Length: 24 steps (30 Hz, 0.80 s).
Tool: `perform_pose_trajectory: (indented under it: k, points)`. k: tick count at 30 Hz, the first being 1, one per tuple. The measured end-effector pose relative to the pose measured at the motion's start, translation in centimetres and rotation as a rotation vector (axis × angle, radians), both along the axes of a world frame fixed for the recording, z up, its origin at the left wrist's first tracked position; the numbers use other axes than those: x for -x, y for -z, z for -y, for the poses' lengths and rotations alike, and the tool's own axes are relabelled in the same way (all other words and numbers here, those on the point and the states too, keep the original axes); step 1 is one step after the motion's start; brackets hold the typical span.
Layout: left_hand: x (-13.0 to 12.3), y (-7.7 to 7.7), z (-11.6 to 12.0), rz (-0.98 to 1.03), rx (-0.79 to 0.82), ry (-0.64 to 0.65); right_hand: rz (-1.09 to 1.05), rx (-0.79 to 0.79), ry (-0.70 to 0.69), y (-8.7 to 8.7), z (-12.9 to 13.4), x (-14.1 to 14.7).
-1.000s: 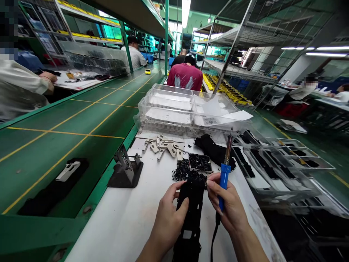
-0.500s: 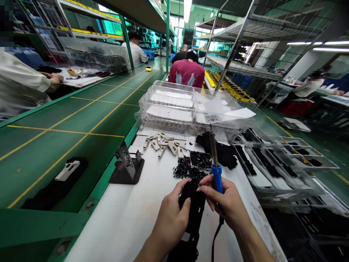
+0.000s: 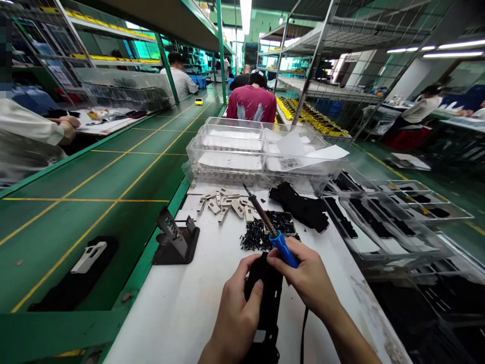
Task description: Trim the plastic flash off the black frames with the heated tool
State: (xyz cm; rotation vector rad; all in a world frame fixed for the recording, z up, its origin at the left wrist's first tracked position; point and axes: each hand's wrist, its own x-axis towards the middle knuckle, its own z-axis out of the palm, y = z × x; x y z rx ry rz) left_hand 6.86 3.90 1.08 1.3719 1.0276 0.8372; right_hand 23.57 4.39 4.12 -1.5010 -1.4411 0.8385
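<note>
My left hand [image 3: 238, 306] grips a long black plastic panel [image 3: 270, 303] by its side, thumb on top and fingers along the far end. My right hand [image 3: 312, 273] is closed around the blue handle of a soldering iron [image 3: 282, 247]. The iron's metal shaft leans up and to the left, its tip away from the panel. My right thumb and fingertips are at the panel's far end; whether they pinch a small part there is hidden. Just beyond lie many small black pieces [image 3: 252, 237], some heaped in a small box [image 3: 282, 222].
An iron stand [image 3: 176, 240] sits on the left of the white tabletop [image 3: 170, 313]. Beige plastic parts [image 3: 223, 202] and a black panel [image 3: 299, 205] lie farther back. Clear trays [image 3: 231, 159] stand behind, more [image 3: 379, 227] at right. Leftward runs a green conveyor [image 3: 94, 192] carrying another panel.
The soldering iron has swung from nearly upright to leaning left, its tip now over the area near the beige parts. My right hand has turned with it; my left still holds the panel.
</note>
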Motion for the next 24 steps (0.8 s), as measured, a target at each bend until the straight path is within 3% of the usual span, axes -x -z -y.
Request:
perform_pose_trajectory:
  k: [4, 11, 24]
  points:
    - [-0.3, 0.3, 0.2, 0.012, 0.024, -0.019, -0.069, 0.029, 0.071, -0.1, 0.4, 0.4]
    - [-0.7, 0.6, 0.2, -0.015, 0.063, -0.049, -0.369, 0.258, 0.134, -0.2, 0.9, 1.3]
    - [-0.5, 0.5, 0.8, 0.007, 0.033, -0.039, 0.141, 0.066, 0.037, 0.7, 1.0, 0.7]
